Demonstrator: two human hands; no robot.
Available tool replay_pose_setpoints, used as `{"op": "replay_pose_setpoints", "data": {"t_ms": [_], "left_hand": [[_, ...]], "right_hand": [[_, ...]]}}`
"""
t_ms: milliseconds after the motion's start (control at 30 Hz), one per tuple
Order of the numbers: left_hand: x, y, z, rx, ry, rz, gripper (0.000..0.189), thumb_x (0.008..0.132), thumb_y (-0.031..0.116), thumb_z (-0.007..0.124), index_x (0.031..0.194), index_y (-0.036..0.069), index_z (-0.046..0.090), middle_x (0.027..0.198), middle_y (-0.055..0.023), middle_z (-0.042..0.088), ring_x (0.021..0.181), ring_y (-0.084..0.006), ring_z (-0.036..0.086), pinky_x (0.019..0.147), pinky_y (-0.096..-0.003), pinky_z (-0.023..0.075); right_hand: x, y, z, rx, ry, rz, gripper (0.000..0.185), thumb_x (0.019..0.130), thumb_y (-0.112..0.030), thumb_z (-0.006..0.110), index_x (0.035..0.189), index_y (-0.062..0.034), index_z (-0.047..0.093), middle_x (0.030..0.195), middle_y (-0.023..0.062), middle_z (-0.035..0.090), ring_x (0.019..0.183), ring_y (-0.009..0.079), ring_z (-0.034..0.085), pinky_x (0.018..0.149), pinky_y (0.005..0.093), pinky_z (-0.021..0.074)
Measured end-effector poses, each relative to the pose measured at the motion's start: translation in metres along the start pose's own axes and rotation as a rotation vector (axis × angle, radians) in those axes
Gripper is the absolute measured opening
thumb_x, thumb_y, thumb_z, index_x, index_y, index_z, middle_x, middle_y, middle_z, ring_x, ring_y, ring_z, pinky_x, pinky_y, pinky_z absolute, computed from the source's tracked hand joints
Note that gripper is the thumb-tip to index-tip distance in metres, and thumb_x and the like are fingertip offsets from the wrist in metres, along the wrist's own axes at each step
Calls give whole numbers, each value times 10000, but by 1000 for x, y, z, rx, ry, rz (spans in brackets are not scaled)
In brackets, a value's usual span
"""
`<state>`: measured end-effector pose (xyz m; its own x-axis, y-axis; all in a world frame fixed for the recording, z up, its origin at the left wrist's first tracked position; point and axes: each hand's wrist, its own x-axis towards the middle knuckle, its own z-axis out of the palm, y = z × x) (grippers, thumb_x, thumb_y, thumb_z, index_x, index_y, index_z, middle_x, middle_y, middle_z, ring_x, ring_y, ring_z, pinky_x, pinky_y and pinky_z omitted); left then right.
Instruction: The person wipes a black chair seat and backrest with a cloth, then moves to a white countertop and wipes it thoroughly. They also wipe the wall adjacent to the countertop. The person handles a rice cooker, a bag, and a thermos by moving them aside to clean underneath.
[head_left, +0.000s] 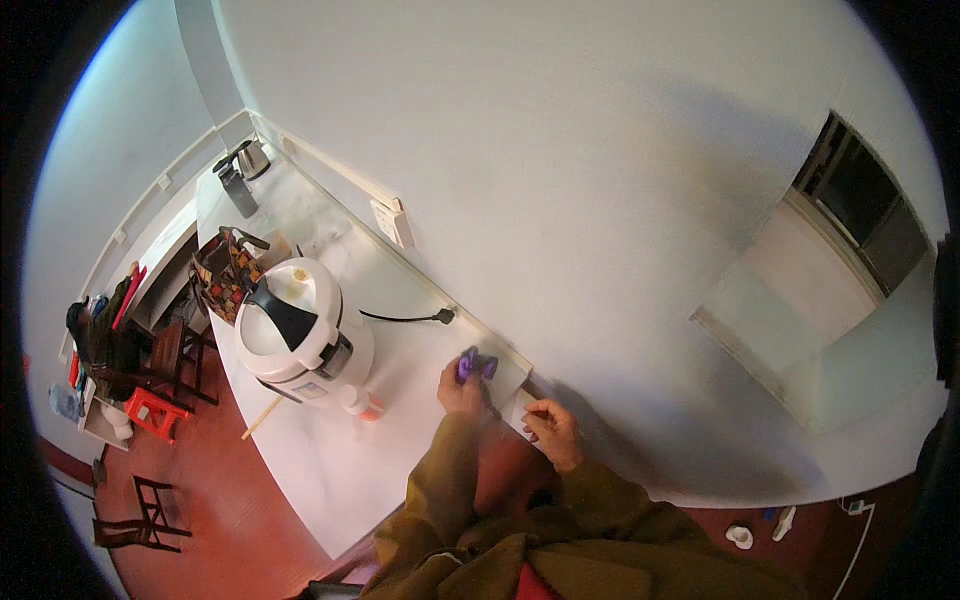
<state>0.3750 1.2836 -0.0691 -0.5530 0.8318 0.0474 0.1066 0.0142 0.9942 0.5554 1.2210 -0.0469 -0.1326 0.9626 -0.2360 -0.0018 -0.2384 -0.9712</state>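
My left hand (459, 394) is closed around a small purple and dark object (475, 364), held above the table's near right corner. Its exact kind cannot be made out; a dark part hangs below it beside my wrist. To the right, near the wall, my right hand (553, 433) is raised with its fingers bent. Whether anything thin sits between those fingertips is too small to tell. Left of my left hand, a small bottle (360, 403) with a pale cap and an orange-red lower part stands on the white tabletop (405, 450).
A white rice cooker (289, 319) stands on the table, with a wooden stick (261, 420) beside it. Beyond are a patterned handbag (229, 277), a dark flask (238, 191) and a metal kettle (253, 159). A black plug (444, 316) lies by the wall.
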Motion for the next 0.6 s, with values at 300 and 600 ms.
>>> {"op": "replay_pose_setpoints", "data": {"t_ms": [300, 600], "left_hand": [[-22, 5, 79, -216, -56, 58, 363, 864, -32, 600, 1215, 29, 533, 1065, -98, 673, 1000, -171, 632, 894, -296, 493], [56, -11, 67, -152, 26, 89, 371, 807, 32, 607, 1177, 41, 568, 1039, -146, 694, 966, -261, 674, 852, -353, 512]], "right_hand": [[-1, 11, -40, -23, 4, -85, 177, 916, -95, 586, 1061, 4, 611, 900, 91, 656, 767, 141, 622, 626, 281, 497], [8, -5, -36, 91, 28, -40, 157, 912, -96, 590, 1040, -9, 617, 903, 81, 658, 751, 142, 617, 625, 276, 493]]}}
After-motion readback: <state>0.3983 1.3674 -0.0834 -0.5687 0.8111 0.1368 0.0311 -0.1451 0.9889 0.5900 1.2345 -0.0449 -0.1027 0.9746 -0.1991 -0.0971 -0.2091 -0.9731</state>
